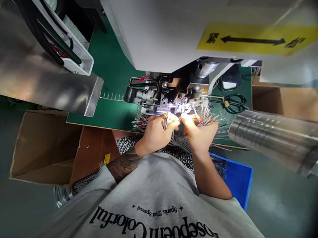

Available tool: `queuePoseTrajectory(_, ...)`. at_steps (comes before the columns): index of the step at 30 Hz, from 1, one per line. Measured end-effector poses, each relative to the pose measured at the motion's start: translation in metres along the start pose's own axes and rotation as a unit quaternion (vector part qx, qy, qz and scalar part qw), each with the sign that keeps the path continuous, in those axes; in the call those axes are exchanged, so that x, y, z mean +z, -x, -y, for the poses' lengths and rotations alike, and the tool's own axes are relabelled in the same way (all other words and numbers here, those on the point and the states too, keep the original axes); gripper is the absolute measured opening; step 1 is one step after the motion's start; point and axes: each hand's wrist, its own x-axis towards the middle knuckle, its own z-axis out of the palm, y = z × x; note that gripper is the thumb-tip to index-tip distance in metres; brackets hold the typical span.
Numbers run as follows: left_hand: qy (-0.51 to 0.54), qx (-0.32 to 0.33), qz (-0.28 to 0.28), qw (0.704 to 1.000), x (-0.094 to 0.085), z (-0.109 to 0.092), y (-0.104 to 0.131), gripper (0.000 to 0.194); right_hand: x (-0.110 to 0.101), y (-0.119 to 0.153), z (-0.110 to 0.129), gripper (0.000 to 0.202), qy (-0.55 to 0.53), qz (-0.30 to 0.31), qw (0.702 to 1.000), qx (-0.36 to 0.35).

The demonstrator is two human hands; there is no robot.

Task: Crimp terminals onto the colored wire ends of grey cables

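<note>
My left hand point(156, 133) is closed in a pinch, with red, green and white wires point(165, 122) showing between its fingers. Close beside it, my right hand point(201, 137) is closed around multicore cables, their stripped-apart coloured wire ends point(206, 117) fanning out above the fingers. Both sets of fingertips are at the lit front of a crimping machine point(174, 98), nearly meeting. Exactly what the tips pinch is too small to see. Grey cables point(181, 141) hang below the hands at the table edge. More wire ends point(139, 123) lie left of my left hand.
On the green table point(107, 113), a terminal strip point(111, 97) runs into the machine from the left. A metal cylinder point(269, 139) juts in at right, near a coiled black cable point(235, 102). Cardboard boxes point(45, 147) stand lower left; a blue bin point(239, 179) sits lower right.
</note>
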Motion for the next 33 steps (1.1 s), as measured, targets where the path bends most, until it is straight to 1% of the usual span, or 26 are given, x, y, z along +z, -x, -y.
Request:
queuePoseTrajectory(3, -0.002, -0.006, -0.012, 1.000, 0.001, -0.001, 0.001, 0.024, 0.003, -0.001, 0.002, 0.053, 0.004, -0.016, 1.000, 0.009)
queuePoseTrajectory(10, 0.013, -0.036, -0.021, 0.999, 0.003, -0.002, 0.001, 0.023, 0.006, -0.003, 0.006, 0.060, -0.007, -0.004, 1.000, 0.000)
queuePoseTrajectory(14, 0.014, -0.044, -0.020, 0.999, 0.004, -0.002, 0.001, 0.023, 0.006, -0.004, 0.006, 0.060, -0.021, -0.006, 1.000, -0.008)
queuePoseTrajectory(19, 0.016, -0.062, -0.012, 0.998, 0.003, -0.002, 0.002, 0.024, 0.006, -0.004, 0.007, 0.057, -0.030, -0.025, 0.999, -0.012)
queuePoseTrajectory(24, 0.012, -0.072, 0.013, 0.997, 0.001, -0.003, -0.001, 0.026, 0.004, 0.000, 0.000, 0.050, -0.027, -0.019, 0.999, -0.010)
queuePoseTrajectory(26, 0.015, -0.066, 0.037, 0.997, -0.001, -0.002, -0.001, 0.027, 0.002, 0.004, -0.004, 0.045, -0.028, -0.017, 0.999, -0.014)
queuePoseTrajectory(28, 0.013, -0.050, 0.052, 0.997, -0.004, 0.000, -0.002, 0.025, 0.000, 0.008, -0.006, 0.045, -0.025, -0.020, 0.999, -0.023)
queuePoseTrajectory(31, 0.019, -0.019, 0.054, 0.998, -0.010, 0.005, -0.002, 0.015, -0.004, 0.013, -0.005, 0.053, -0.029, -0.016, 0.999, -0.040)
queuePoseTrajectory(33, 0.036, -0.008, 0.072, 0.997, -0.015, 0.009, -0.004, 0.010, -0.005, 0.015, -0.005, 0.057, -0.031, 0.001, 0.999, -0.043)
